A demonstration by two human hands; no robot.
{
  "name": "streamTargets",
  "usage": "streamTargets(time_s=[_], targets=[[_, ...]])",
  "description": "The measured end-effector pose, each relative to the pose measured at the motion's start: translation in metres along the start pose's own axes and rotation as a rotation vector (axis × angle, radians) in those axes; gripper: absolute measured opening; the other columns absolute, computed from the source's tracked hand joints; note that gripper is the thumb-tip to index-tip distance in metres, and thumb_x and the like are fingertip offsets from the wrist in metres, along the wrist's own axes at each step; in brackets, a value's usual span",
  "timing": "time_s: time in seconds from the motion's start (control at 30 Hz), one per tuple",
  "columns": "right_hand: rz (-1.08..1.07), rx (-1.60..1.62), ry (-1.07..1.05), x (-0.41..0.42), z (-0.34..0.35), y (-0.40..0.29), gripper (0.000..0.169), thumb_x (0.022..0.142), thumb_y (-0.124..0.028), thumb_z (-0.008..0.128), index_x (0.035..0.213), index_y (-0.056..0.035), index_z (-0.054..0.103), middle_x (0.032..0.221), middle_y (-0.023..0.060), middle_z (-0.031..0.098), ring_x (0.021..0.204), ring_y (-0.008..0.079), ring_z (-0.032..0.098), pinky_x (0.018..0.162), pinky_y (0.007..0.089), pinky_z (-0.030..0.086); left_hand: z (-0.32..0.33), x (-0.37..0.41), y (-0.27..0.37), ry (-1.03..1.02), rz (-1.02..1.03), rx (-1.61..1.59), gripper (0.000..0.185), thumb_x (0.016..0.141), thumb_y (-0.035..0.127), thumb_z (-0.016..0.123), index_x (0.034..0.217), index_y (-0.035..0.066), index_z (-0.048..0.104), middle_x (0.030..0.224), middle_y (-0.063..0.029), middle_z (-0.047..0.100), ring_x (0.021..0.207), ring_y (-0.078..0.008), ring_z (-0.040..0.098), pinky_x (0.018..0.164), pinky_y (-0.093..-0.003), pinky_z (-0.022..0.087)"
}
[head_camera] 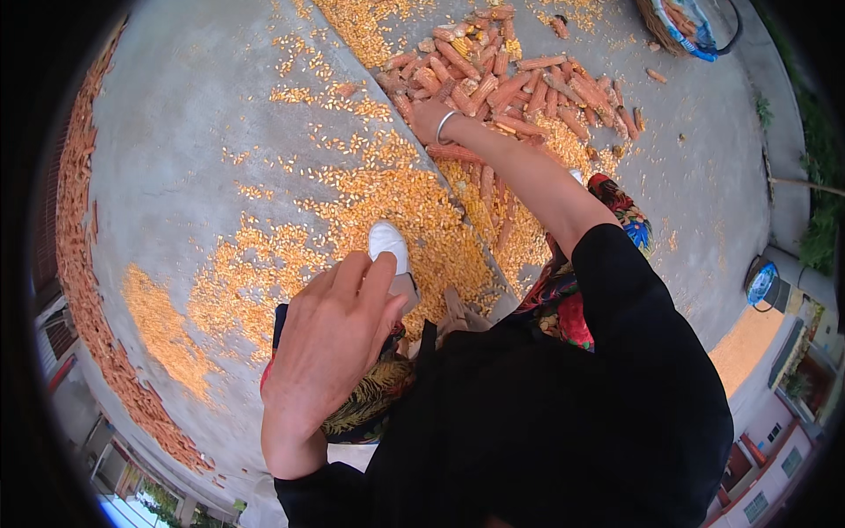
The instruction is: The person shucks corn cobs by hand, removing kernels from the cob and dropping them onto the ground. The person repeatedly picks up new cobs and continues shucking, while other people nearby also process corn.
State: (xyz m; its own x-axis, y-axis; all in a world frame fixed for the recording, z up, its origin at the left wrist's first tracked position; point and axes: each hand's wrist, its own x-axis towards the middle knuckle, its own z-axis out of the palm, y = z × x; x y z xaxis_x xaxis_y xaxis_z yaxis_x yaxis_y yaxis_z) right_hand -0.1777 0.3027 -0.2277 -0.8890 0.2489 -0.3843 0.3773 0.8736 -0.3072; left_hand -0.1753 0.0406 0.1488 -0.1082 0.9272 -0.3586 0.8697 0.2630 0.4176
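Note:
My right hand (428, 120), with a silver-coloured bangle at its wrist, reaches to the near left side of a heap of reddish corn cobs (508, 89). Its fingertips are hidden, so a grip on a cob cannot be made out. Most cobs look stripped; a few carry yellow kernels. My left hand (330, 330) hovers over my left thigh, back upward, fingers bent; its palm is out of sight. Loose corn kernels (422, 218) cover the ground around my white shoe (388, 244). A wooden piece (457, 311) shows between my legs.
A straight edge (373, 76) crosses the concrete ground (191, 132) beside the heap. At upper right stands a lined basket (680, 30) holding cobs. A blue-lined container (762, 284) is far right. A long band of cobs (79, 198) runs along the left.

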Motion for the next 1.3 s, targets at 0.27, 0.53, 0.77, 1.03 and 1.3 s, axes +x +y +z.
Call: streamTargets(time_s=[0.27,0.53,0.77,1.03,1.3], targets=[[0.339,0.045,-0.765,-0.127,0.199,0.057,0.030,0.092,-0.022,0.053,0.108,0.0004,0.066,0.102,0.0184,0.065,0.086,0.0323,0.064,0.076,0.0463,0.053,-0.007,0.009,-0.005,-0.010,0.084,-0.052,0.039,0.080,0.013,0.068,0.113,-0.003,0.053,0.099,-0.0125,0.057,0.085,-0.0269,0.061,0.072,-0.0363,0.050],[0.963,1.010,-0.478,-0.184,0.231,0.026,0.082,0.077,-0.043,0.070,0.137,0.0041,0.040,0.129,0.0243,0.049,0.104,0.0324,0.057,0.083,0.0431,0.051,-0.004,0.029,0.000,-0.006,0.009,-0.097,0.038,0.079,0.017,0.070,0.110,-0.001,0.059,0.098,-0.0156,0.060,0.080,-0.0329,0.062,0.067,-0.0392,0.051],[0.706,0.938,-0.451,-0.184,0.158,0.040,0.113,0.066,-0.069,0.067,0.139,0.0104,0.032,0.139,0.0301,0.038,0.122,0.0365,0.049,0.094,0.0417,0.045,0.003,0.037,0.012,-0.050,0.061,-0.039,0.032,0.085,0.018,0.064,0.110,0.000,0.055,0.097,-0.0166,0.059,0.080,-0.0344,0.061,0.066,-0.0413,0.050],[0.343,1.098,-0.163,-0.197,0.010,0.012,0.099,0.076,-0.062,0.065,0.141,0.0047,0.033,0.137,0.0238,0.042,0.122,0.0302,0.048,0.082,0.0386,0.054,0.017,0.045,0.014,0.189,-0.032,-0.104,0.041,0.096,0.033,0.051,0.118,-0.002,0.049,0.105,-0.0200,0.059,0.089,-0.0362,0.062,0.075,-0.0430,0.049],[-0.192,1.435,0.164,-0.273,-0.122,-0.065,0.045,0.094,-0.043,0.055,0.113,-0.0024,0.056,0.086,0.0037,0.065,0.081,0.0103,0.060,0.072,0.0260,0.047,0.029,0.086,0.007,0.246,-0.225,-0.584,0.066,0.097,0.055,0.033,0.119,-0.005,0.050,0.090,-0.0181,0.061,0.072,-0.0272,0.063,0.057,-0.0345,0.049]])
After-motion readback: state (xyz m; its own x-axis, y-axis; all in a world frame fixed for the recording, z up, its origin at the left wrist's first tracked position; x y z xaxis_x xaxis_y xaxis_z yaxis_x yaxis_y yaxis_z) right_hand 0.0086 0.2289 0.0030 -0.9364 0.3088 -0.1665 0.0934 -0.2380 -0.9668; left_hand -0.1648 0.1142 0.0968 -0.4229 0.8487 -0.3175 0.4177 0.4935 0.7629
